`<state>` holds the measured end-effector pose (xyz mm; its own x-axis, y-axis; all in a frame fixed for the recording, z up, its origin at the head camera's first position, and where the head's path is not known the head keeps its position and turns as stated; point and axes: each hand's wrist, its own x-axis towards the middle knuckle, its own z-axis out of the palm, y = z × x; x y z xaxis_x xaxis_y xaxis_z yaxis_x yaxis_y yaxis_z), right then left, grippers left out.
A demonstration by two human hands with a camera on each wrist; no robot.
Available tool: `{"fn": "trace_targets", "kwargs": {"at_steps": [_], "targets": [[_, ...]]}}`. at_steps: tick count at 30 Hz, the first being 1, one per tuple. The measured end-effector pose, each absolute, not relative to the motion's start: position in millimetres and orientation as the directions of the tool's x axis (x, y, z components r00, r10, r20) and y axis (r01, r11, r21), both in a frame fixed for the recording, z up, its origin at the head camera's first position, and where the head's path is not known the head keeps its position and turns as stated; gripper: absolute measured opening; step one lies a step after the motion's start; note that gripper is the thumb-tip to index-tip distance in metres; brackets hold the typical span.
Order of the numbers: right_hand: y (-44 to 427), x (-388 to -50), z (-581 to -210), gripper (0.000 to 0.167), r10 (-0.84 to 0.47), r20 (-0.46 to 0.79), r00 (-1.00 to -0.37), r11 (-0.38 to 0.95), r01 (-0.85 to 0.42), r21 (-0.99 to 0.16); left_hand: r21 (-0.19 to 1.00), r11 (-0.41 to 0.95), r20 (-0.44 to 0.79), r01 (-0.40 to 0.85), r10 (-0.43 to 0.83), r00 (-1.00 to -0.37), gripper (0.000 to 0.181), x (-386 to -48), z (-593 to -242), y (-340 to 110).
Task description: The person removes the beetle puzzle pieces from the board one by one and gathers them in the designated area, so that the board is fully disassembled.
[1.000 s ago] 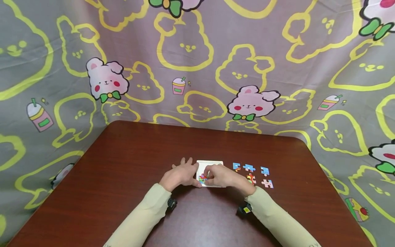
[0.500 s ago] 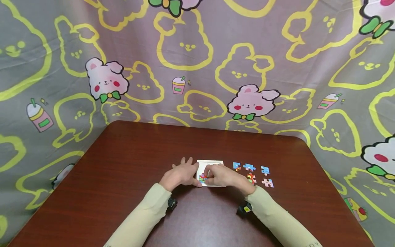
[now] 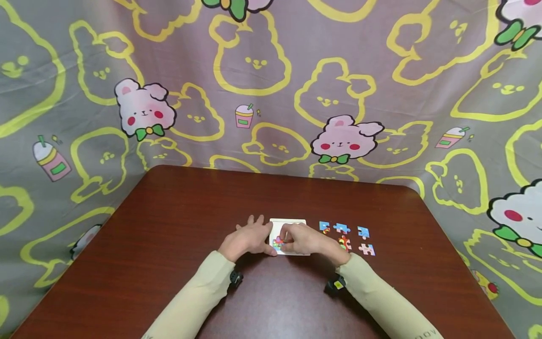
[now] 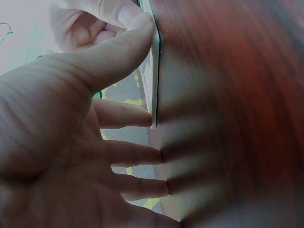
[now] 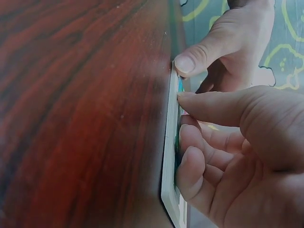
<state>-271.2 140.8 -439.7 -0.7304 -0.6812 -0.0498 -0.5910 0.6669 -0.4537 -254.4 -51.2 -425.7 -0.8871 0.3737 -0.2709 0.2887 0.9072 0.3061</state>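
Note:
A small white puzzle tray (image 3: 288, 221) lies on the table. Colourful puzzle pieces (image 3: 277, 243) show in its near left corner. My left hand (image 3: 249, 239) rests at the tray's left side, fingers spread and straight with their tips on the table. Its thumb (image 4: 121, 52) presses on the tray's edge. Over the tray, my right hand (image 3: 302, 240) has thumb and bent index finger together on a piece at the left. In the right wrist view, the right thumb (image 5: 213, 105) reaches the tray's near edge and the other fingers are curled. The hand hides much of that piece.
Several loose puzzle pieces (image 3: 342, 228) lie right of the tray, some partly behind the right wrist; one, pink (image 3: 366, 249), sits nearest the front right. The brown table (image 3: 203, 202) ends at a patterned curtain (image 3: 262, 56).
Both hands stay in almost the same place on the tray. The head view has shifted very slightly; the loose pieces have not moved.

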Motion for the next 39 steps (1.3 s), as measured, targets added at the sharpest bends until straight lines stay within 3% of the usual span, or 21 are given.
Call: {"fn": "trace_targets", "kwargs": {"at_steps": [17, 30, 39], "targets": [[138, -271, -440, 0.009, -0.666, -0.064, -0.743, 0.657, -0.543, -0.524, 0.305, 0.911, -0.271, 0.276, 0.361, -0.893, 0.088, -250, -427, -54], [145, -267, -433, 0.014, -0.652, 0.085, -0.754, 0.6, -0.581, -0.55, 0.314, 0.905, -0.272, 0.287, 0.375, -0.886, 0.088, -251, -428, -51], [167, -268, -417, 0.016, -0.675, 0.021, -0.737, 0.58, -0.548, -0.603, 0.292, 0.909, -0.277, 0.296, 0.377, -0.884, 0.087, -255, -424, -51]]}}
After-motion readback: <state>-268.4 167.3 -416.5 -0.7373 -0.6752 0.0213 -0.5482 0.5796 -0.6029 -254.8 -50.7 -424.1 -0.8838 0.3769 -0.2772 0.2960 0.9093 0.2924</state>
